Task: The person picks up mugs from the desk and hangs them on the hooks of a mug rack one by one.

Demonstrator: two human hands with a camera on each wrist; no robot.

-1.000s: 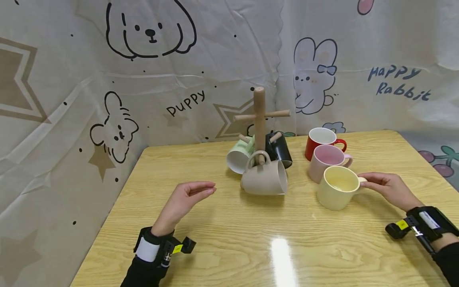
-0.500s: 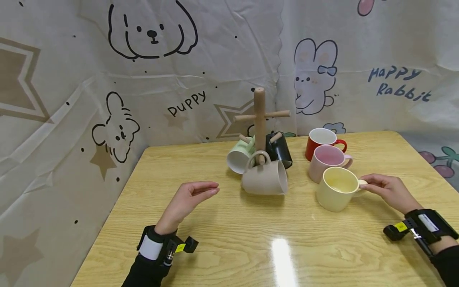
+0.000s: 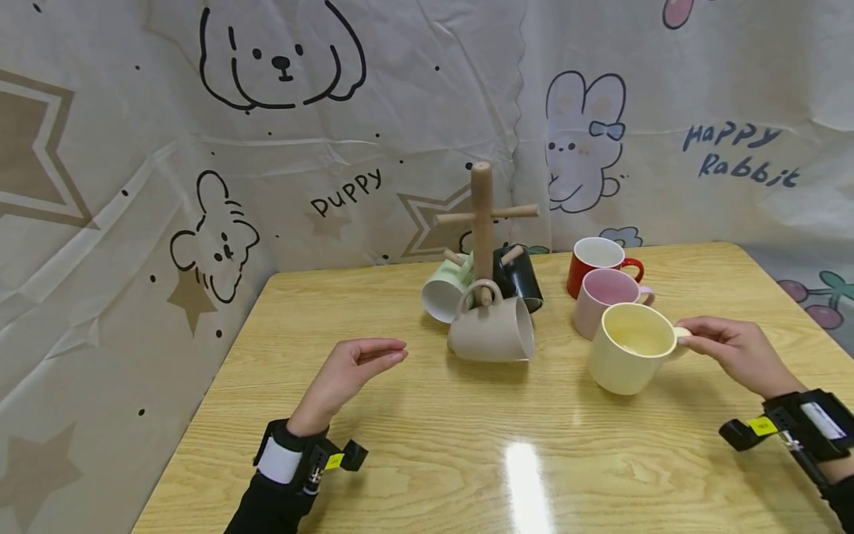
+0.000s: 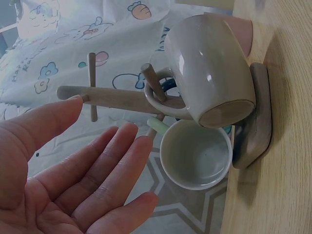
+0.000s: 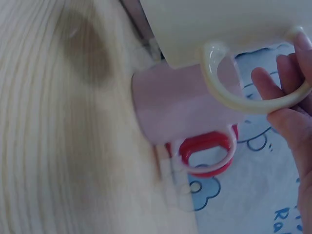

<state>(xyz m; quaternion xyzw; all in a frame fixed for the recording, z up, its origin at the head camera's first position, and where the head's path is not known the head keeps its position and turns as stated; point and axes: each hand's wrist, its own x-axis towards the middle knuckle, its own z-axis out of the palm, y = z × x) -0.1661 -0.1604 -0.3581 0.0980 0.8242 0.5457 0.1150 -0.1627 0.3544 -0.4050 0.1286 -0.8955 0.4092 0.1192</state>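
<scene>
My right hand [image 3: 743,352] pinches the handle of a pale yellow mug [image 3: 623,363] between thumb and fingers. In the right wrist view the mug's base stands off the wooden table, and the fingers reach into the handle [image 5: 239,103]. Just behind it is a pink mug [image 3: 588,311], and behind that a red mug [image 3: 580,278]. My left hand [image 3: 347,374] holds nothing, fingers extended, left of a wooden mug tree [image 3: 482,196]. From the tree's lower pegs hang a beige mug [image 3: 492,337], a light green mug [image 4: 195,156] and a black mug [image 3: 523,280].
The two upper pegs [image 3: 517,212] of the mug tree carry no mugs. The wooden table [image 3: 454,445] ends at a patterned cloth backdrop [image 3: 333,148] at the back. Pink and red mugs stand upright close together at the right, handles pointing right.
My right hand has raised the yellow mug slightly off the table, and the hand has shifted a little to the right. The left hand has barely moved.
</scene>
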